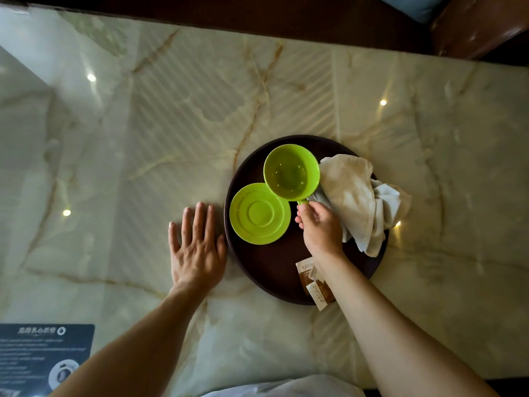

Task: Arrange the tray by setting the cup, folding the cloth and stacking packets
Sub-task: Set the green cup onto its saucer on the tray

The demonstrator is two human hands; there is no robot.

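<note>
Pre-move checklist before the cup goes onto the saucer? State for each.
1. Grip on cup: right hand pinches the handle of the green cup. Ok.
2. Saucer free to receive: green saucer is bare, flat on the round tray. Ok.
3. Cup contents: the inside looks glossy, liquid or glare. Cannot tell.
4. Cloth out of the path: crumpled cloth lies right beside the cup and handle, hanging over the tray rim. Not ok.
5. Tray steadied: left hand lies flat on the marble table at the tray's edge, not gripping it. Cannot tell.
6. Packets stacked: sugar packets are askew, one over the rim. Not ok.
</note>
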